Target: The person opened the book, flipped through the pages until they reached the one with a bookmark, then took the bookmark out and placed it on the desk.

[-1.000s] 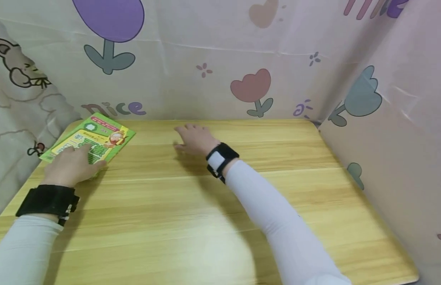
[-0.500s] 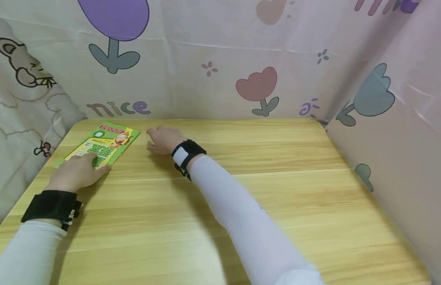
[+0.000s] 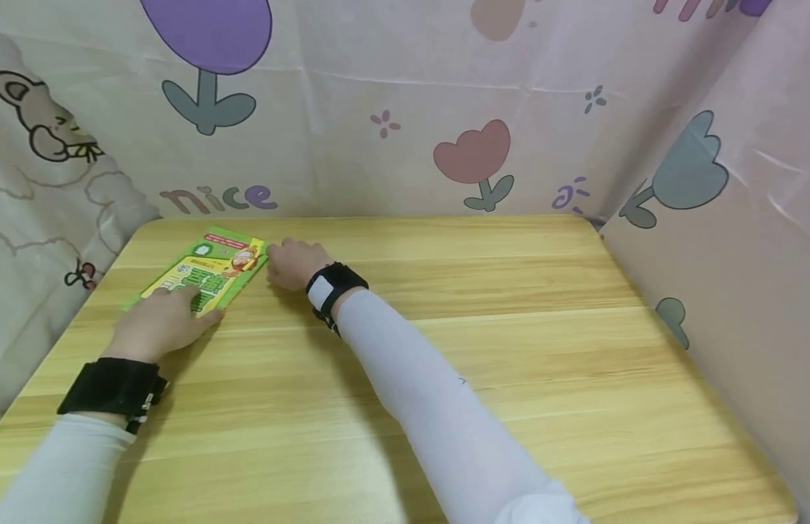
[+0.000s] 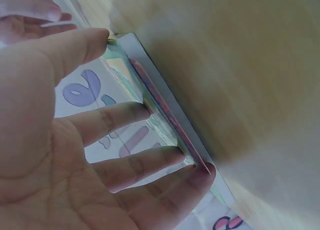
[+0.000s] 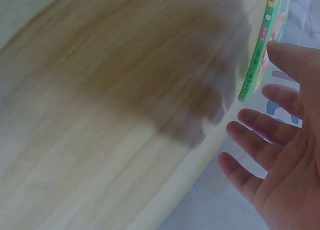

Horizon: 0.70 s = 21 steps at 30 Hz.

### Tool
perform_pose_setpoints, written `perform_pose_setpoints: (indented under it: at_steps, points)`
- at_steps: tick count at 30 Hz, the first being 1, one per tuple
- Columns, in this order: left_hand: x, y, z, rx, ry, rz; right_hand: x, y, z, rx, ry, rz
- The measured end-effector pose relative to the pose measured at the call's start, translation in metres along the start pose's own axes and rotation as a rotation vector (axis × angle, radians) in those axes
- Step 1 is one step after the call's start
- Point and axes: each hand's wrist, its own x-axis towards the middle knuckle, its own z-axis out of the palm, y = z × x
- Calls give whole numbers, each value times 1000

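Note:
A green and yellow book (image 3: 211, 269) with a cartoon figure on its cover lies at the left back of the wooden table (image 3: 509, 364). My left hand (image 3: 159, 320) rests over its near left end; in the left wrist view, the thumb and nearly straight fingers touch along the book's edge (image 4: 167, 107). Just right of the book is my right hand (image 3: 298, 263). The right wrist view shows this hand's fingers loosely spread, its thumb (image 5: 285, 57) at the green spine (image 5: 257, 60). Part of the cover is hidden under my left hand.
A patterned curtain (image 3: 352, 160) hangs behind the table, with more curtain (image 3: 732, 269) along the right side and on the left. Black bands are strapped round both wrists.
The book has slid to the right with my left hand on it, and its tilted far end has come down. My right hand has come left to the book's side.

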Motion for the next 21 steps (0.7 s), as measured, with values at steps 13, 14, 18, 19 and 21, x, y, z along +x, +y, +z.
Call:
perform_pose_setpoints:
  at_steps: [13,14,18,19,21]
  points:
    - [-7,27,5,24,31,40,3,-9,5,-129,14,24]
    - [-8,28,5,25,29,41,3,-8,5,-135,16,25]
    - [-9,34,7,22,38,69,4,-2,7,-163,19,27]
    - [-9,36,7,25,47,79,4,0,8,-161,19,27]
    - [-10,40,8,29,64,96,4,4,8,-154,19,25]
